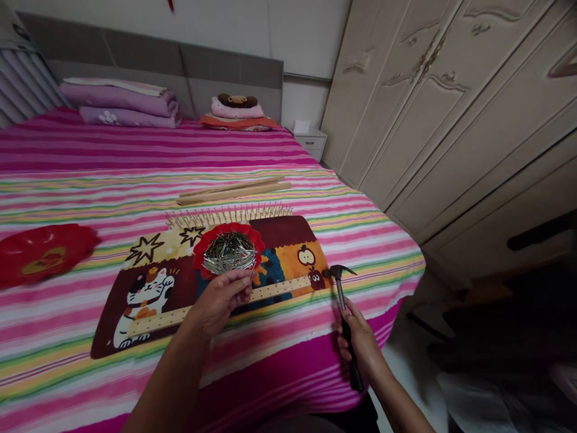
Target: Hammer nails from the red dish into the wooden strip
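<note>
My left hand [225,299] is closed in a pinch at the near rim of a red scalloped bowl [197,255], and a thin nail seems to show at its fingertips. Loose silvery nails [231,252] fill the bowl. Under that hand a light wooden strip [279,291] with rows of small dark holes lies across a patterned mat [180,282]; my wrist covers part of it. My right hand [358,337] grips the black handle of a claw hammer [341,285], whose head is just off the mat's right edge.
Behind the bowl lies another wooden strip [243,214] bristling with upright nails. Two bare wooden strips [234,192] rest farther back on the striped bedspread [360,225]. A red tray [45,252] is at left; folded bedding [121,105] stands by the headboard. Wardrobes [406,120] line the right.
</note>
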`<state>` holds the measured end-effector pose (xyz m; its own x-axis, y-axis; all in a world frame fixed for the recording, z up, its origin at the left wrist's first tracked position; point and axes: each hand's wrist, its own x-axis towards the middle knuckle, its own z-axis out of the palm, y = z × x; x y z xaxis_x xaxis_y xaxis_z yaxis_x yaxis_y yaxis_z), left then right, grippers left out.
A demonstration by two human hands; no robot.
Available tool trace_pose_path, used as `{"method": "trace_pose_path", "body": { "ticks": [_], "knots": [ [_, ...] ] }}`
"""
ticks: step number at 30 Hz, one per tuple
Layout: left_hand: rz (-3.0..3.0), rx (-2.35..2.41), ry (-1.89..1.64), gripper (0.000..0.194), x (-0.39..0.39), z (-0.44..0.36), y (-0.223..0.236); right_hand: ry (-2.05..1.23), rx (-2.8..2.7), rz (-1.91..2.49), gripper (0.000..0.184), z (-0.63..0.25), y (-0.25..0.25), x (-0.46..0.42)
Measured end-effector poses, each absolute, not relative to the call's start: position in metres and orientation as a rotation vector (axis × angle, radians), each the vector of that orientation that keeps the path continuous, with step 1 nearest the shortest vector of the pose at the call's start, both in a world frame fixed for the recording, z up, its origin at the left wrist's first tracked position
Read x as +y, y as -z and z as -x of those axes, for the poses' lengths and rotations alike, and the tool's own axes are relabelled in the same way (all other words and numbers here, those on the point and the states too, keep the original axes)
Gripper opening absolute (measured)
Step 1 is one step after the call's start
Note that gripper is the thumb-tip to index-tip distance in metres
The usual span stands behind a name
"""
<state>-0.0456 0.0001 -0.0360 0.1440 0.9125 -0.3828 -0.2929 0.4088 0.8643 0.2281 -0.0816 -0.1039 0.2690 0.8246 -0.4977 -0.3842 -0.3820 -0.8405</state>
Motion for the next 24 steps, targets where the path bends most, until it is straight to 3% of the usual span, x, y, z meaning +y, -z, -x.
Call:
{"method": "trace_pose_path", "body": {
  "ticks": [17, 24],
  "knots": [
    [-1.055, 1.416, -0.980, 0.025, -0.002, 0.018, 0.058, -1.315, -0.523, 1.487, 0.059, -0.224, 0.100, -0.084],
    [-1.118, 1.543, -0.929, 0.032, 0.000, 0.006, 0.067, -1.320, -0.556, 1.486, 0.059, -0.227, 0.105, -0.084]
  ]
}}
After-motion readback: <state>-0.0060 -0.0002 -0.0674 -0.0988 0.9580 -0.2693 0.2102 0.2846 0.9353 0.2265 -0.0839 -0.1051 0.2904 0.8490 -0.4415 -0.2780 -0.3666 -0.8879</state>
